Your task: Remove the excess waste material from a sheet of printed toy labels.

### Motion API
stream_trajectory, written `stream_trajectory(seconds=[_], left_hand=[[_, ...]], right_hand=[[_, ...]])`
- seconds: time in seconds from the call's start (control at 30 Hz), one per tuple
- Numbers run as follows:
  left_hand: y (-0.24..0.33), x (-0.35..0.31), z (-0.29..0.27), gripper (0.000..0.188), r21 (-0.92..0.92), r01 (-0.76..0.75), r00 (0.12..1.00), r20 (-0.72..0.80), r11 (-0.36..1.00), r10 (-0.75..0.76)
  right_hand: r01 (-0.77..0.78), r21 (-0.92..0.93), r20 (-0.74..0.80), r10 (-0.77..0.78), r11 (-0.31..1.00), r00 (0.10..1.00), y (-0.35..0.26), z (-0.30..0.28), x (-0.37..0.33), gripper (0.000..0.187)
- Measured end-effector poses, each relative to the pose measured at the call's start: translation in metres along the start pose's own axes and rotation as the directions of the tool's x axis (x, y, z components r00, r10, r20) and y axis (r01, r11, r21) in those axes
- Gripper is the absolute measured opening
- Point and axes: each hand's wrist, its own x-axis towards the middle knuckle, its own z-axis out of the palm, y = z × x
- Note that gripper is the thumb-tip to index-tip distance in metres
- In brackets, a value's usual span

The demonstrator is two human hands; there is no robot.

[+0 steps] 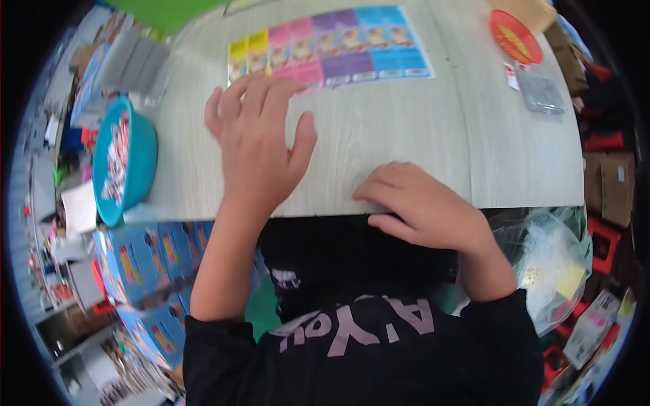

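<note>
Fingers spread and palm down, my left hand (261, 139) is over the pale wood-grain table (379, 128). Its fingertips reach the lower edge of a printed sheet (338, 47), which has yellow, pink, purple and blue panels with small pictures. Whether the fingers touch the sheet, I cannot tell. My right hand (420, 206) lies at the table's front edge, fingers loosely bent and thumb apart, with nothing seen in it.
A teal basin (141, 159) of small red-and-white pieces sits at the left edge. Grey flat pieces (135, 64) lie behind it. Toward the right are an orange-red dish (504, 30) and a clear packet (542, 95). Blue printed boxes (132, 260) and a plastic bag (548, 264) stand below table height.
</note>
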Motion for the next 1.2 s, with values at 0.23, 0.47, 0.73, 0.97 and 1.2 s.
stream_trajectory(seconds=[0.23, 0.47, 0.73, 0.97, 1.2], left_hand=[[-0.064, 0.101, 0.108, 0.048, -0.018, -0.149, 0.989, -0.012, 0.989, 0.149], [-0.066, 0.117, 0.157, 0.065, -0.342, 0.009, 0.941, 0.32, 0.94, 0.108], [-0.052, 0.114, 0.157, 0.063, -0.335, -0.07, 0.917, 0.35, 0.94, 0.193], [-0.064, 0.104, 0.157, 0.059, -0.276, -0.036, 0.939, 0.319, 0.96, 0.127], [-0.064, 0.116, 0.153, 0.063, -0.305, -0.033, 0.936, 0.326, 0.952, 0.136]], right_hand=[[0.048, -0.515, 0.021, -0.043, 0.856, 0.999, 0.008, -0.058, 0.059, 0.018], [-0.084, -0.597, -0.283, -0.111, 0.798, 0.953, 0.154, -0.079, 0.169, 0.031], [0.022, -0.326, -0.284, -0.121, 0.945, 0.951, 0.169, -0.075, 0.158, 0.046], [-0.001, -0.366, -0.3, -0.117, 0.931, 0.947, 0.171, -0.061, 0.169, 0.045], [-0.06, -0.372, -0.265, -0.044, 0.926, 0.963, 0.167, -0.074, 0.175, 0.052]])
